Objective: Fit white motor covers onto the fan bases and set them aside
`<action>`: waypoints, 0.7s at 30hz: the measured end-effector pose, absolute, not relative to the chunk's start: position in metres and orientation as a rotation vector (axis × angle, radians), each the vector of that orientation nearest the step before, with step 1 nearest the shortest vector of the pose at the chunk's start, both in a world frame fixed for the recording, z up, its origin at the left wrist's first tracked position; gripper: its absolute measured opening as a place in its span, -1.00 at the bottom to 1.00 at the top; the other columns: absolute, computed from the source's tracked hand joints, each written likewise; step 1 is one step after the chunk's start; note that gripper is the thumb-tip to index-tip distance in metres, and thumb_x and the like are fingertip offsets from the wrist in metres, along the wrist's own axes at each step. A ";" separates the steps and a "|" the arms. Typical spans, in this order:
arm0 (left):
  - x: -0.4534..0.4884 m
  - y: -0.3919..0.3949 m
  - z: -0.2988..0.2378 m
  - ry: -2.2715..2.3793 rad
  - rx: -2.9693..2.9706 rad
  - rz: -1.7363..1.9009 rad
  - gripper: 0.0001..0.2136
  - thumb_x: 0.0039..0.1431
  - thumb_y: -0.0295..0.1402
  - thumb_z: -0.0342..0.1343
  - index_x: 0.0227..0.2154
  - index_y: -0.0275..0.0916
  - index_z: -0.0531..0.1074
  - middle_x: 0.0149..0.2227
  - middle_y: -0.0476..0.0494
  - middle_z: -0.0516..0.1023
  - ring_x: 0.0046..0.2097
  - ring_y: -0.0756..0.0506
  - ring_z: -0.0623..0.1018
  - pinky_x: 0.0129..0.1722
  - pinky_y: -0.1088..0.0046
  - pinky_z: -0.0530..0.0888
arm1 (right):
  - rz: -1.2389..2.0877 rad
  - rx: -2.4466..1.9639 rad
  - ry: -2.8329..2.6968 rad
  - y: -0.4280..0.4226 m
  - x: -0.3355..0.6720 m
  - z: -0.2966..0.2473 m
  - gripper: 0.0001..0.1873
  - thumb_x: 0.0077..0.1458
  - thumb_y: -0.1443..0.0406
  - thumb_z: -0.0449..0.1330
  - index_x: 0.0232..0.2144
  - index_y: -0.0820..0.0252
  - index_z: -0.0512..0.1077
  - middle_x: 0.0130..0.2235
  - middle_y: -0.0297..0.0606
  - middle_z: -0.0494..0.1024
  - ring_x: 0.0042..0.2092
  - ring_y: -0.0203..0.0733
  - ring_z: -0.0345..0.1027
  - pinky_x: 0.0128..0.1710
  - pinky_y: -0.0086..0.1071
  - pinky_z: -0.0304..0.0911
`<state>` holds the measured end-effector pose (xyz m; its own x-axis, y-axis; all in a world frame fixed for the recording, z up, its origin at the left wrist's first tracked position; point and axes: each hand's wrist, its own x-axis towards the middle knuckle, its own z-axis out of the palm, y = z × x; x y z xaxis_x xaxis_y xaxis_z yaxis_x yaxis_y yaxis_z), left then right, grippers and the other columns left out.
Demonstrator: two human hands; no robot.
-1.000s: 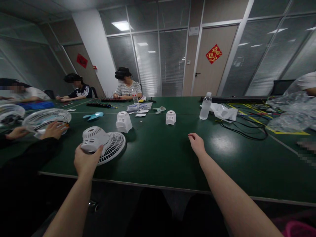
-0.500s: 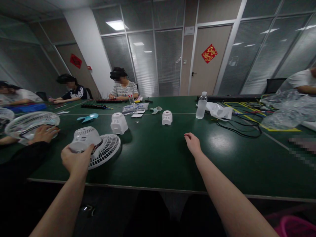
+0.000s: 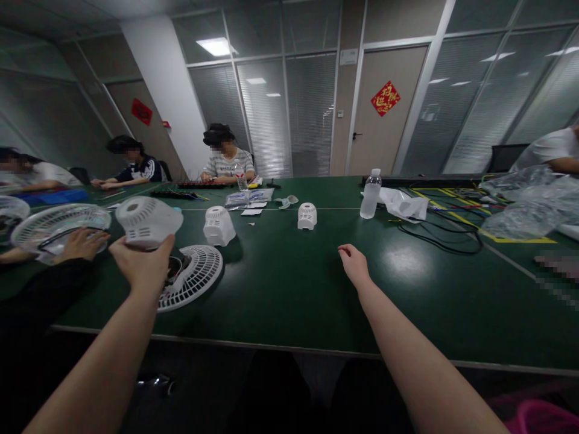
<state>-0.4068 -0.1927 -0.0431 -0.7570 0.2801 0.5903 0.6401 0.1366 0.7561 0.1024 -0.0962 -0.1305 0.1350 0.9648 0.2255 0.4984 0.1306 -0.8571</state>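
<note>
- Lifted since the earlier frame, the white motor cover (image 3: 147, 222) now hangs above the fan grille (image 3: 192, 277), with the left hand (image 3: 140, 262) in a closed grip under it.
- Tabletop (image 3: 289, 283): the fan grille lies flat near the front edge, where a knock could tip it off.
- Co-worker's grille (image 3: 54, 223) and co-worker's hand (image 3: 81, 244) are just to the left, so a swing of the motor cover could clip them.
- Spare covers (image 3: 218, 225) stand beyond, out of the way.
- Right hand (image 3: 355, 265): the grip is loose and empty, well apart from the rest.

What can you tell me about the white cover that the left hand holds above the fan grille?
The white cover looks like moulded plastic, a rounded dome with vent slots on its side and a round recess in its top. It is tilted and held in the air, above the fan grille lying on the green table. Only the left hand touches it, gripping from below.
</note>
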 end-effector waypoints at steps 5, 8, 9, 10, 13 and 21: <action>-0.380 -0.140 -0.002 -2.236 -0.999 -1.576 -0.17 -0.01 -0.04 0.35 0.11 -0.45 0.03 0.14 -0.41 0.38 0.11 -0.21 0.46 0.10 0.19 0.41 | 0.656 -1.497 -1.500 -0.098 0.102 -0.129 -0.73 0.16 0.16 0.11 -0.16 0.02 0.54 -0.17 -0.25 0.60 -0.15 -0.03 0.47 -0.21 -0.20 0.37; -0.372 -0.114 0.009 -2.324 -1.055 -1.512 -0.11 -0.09 0.10 0.34 0.05 -0.50 0.07 0.11 -0.52 0.41 0.14 -0.33 0.45 0.13 0.04 0.35 | 0.659 -1.499 -1.504 -0.099 0.102 -0.128 -0.73 0.16 0.18 0.10 -0.15 0.04 0.53 -0.16 -0.22 0.60 -0.14 -0.02 0.48 -0.20 -0.19 0.38; -0.370 -0.107 0.010 -2.352 -1.071 -1.492 -0.10 -0.12 0.12 0.33 0.04 -0.51 0.09 0.10 -0.54 0.42 0.14 -0.37 0.45 0.13 -0.01 0.33 | 0.658 -1.500 -1.504 -0.099 0.102 -0.127 -0.73 0.17 0.18 0.10 -0.15 0.04 0.54 -0.15 -0.21 0.60 -0.14 -0.01 0.48 -0.20 -0.18 0.38; -0.369 -0.101 0.010 -2.380 -1.085 -1.472 -0.10 -0.13 0.14 0.32 0.03 -0.51 0.10 0.09 -0.55 0.43 0.14 -0.39 0.45 0.13 -0.04 0.32 | 0.657 -1.501 -1.505 -0.099 0.103 -0.127 -0.73 0.17 0.18 0.10 -0.15 0.05 0.54 -0.15 -0.21 0.60 -0.15 -0.01 0.48 -0.20 -0.18 0.38; -0.368 -0.083 0.005 -2.441 -1.111 -1.430 -0.12 -0.14 0.09 0.35 0.06 -0.45 0.13 0.11 -0.55 0.43 0.15 -0.44 0.46 0.12 -0.07 0.34 | 0.657 -1.499 -1.511 -0.099 0.103 -0.127 -0.72 0.17 0.18 0.10 -0.15 0.04 0.54 -0.16 -0.21 0.61 -0.16 -0.02 0.48 -0.21 -0.19 0.38; -0.380 -0.053 -0.029 -2.586 -1.185 -1.317 -0.17 -0.06 -0.08 0.34 0.14 -0.44 0.08 0.17 -0.68 0.35 0.20 -0.46 0.43 0.12 -0.01 0.42 | 0.628 -1.496 -1.525 -0.096 0.101 -0.127 -0.71 0.17 0.19 0.08 -0.15 0.08 0.54 -0.17 -0.23 0.60 -0.12 -0.04 0.47 -0.14 -0.20 0.33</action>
<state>-0.3803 -0.0526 -0.0293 -0.7143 0.6208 0.3232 0.6264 0.3611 0.6908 0.1006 -0.0963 -0.1274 0.1170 0.9642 0.2380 0.5174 0.1453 -0.8433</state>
